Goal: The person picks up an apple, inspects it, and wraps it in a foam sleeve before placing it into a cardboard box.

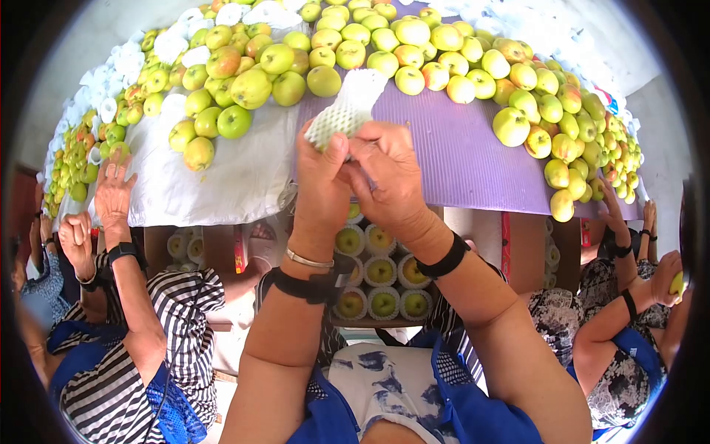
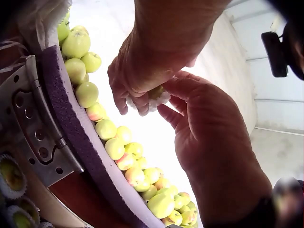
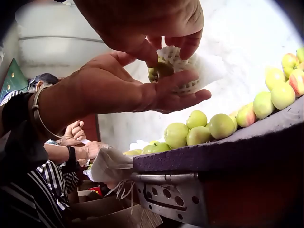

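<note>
- Holding a white foam net sleeve (image 1: 346, 115) between them, the left hand (image 1: 319, 179) and the right hand (image 1: 390, 176) meet in front of the person's chest, above the near edge of the table (image 3: 237, 194).
- In the right wrist view, an apple (image 3: 160, 71) shows partly inside the sleeve, its bare side turned toward the left thumb; the far part of the net flares outward.
- The left grip is clamped on the sleeve and apple, fingers under them; the right grip is clamped on the net, fingers and thumb pinching it from above.
- Loose apples (image 1: 251, 89), green and yellow with some red blushes, lie in a wide arc beyond the hands, on a purple mat (image 1: 451, 166) and, to the left, a white cloth (image 1: 222, 185).
- White foam nets (image 1: 127, 61) are heaped behind the fruit.
- Below the table edge, packed apples (image 1: 381, 271) sit in rows, each in its own white net, in a cardboard box (image 1: 370, 323).
- A metal bracket (image 3: 167, 194) runs just under the mat's edge.
- At the left, a person in striped clothes (image 1: 188, 318) reaches toward the fruit; at the far right, another person's hand (image 1: 667, 280) holds a yellow-green apple.
</note>
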